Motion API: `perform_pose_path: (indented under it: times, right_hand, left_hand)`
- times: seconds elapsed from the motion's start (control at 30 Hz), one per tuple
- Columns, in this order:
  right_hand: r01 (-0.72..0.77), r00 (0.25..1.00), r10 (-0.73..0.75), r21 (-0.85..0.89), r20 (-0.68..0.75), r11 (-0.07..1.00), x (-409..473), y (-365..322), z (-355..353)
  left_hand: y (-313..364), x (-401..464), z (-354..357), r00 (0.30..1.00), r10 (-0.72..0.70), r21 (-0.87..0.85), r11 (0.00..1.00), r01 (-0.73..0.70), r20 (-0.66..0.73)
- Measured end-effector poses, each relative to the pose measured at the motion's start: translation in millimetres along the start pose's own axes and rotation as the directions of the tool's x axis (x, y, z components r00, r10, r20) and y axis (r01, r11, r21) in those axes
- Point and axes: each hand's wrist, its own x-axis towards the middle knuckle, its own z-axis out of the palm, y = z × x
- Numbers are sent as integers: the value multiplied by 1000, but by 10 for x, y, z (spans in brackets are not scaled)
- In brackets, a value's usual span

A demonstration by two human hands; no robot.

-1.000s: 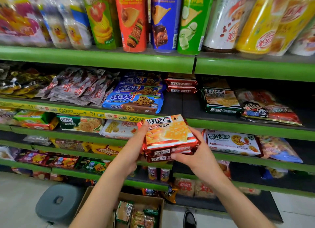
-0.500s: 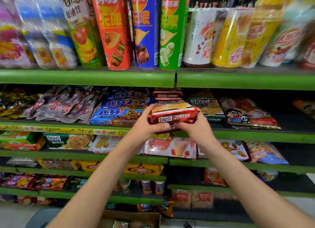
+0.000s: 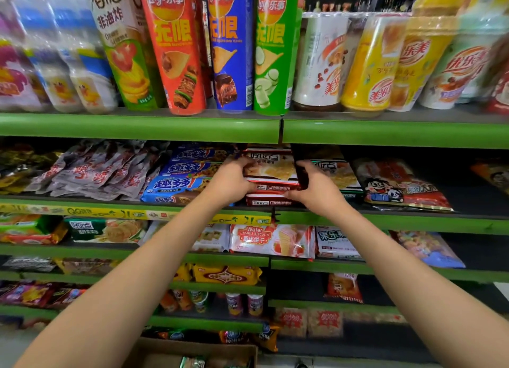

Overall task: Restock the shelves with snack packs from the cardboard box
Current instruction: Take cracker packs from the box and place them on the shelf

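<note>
Your left hand (image 3: 230, 181) and right hand (image 3: 316, 190) grip the two ends of a red-edged cracker pack (image 3: 271, 172), fingers curled round it, on the second shelf (image 3: 385, 219) from the top. It lies on a matching pack (image 3: 268, 199) whose red front edge shows beneath; your hands hide both packs' corners. Just left sit blue cookie packs (image 3: 179, 186), just right a dark-edged cracker pack (image 3: 337, 174). The green shelf lip (image 3: 137, 129) above leaves a low gap over the stack. Above stand tall cans marked "Lay's" (image 3: 173, 45). One shelf down, a pink pack reads "Wafer JIASHILI BISCUITS" (image 3: 271, 239). The cardboard box (image 3: 192, 352) is cut off at the near bottom edge, its contents hard to make out.
</note>
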Motion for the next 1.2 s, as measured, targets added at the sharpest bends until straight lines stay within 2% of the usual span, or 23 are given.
perform_pose_path:
  times: [0.07, 0.13, 0.2, 0.3, 0.5, 0.67, 0.83, 1.03, 1.1, 1.2]
  right_hand:
    - [27, 999, -23, -161, 23, 987, 3, 3, 34]
    - [53, 998, -42, -274, 46, 960, 15, -1, 64]
    - [65, 997, -50, -316, 57, 947, 36, -3, 82]
    - [64, 998, -59, -326, 24, 943, 97, -12, 115]
    - [4, 1000, -3, -377, 4, 926, 278, -102, 155]
    - [-30, 999, 41, -362, 22, 932, 305, -116, 167]
    - [-35, 998, 39, -85, 52, 996, 278, -59, 80]
    - [-46, 998, 50, -94, 35, 994, 205, -78, 110]
    - [-43, 999, 42, -72, -13, 996, 99, -71, 84]
    - [32, 983, -37, -28, -180, 999, -188, -44, 52]
  left_hand:
    - [4, -21, 20, 997, 68, 245, 968, -57, -36]
    - [4, -56, 80, 994, 108, 395, 913, -106, 17]
    - [0, -72, 140, 990, 128, 444, 885, -138, 53]
    - [11, -27, 171, 983, 181, 522, 835, -172, 33]
    - [31, 171, 181, 991, 131, 606, 786, -122, 30]
    - [26, 234, 210, 992, 115, 577, 808, -120, 46]
    - [-50, 193, 222, 990, 133, 473, 871, -135, 38]
    - [62, 86, 106, 994, 91, 402, 909, -105, 54]
    - [68, -29, 40, 996, 83, 289, 954, -83, 12]
    - [6, -272, -55, 989, 69, 84, 995, -58, -129]
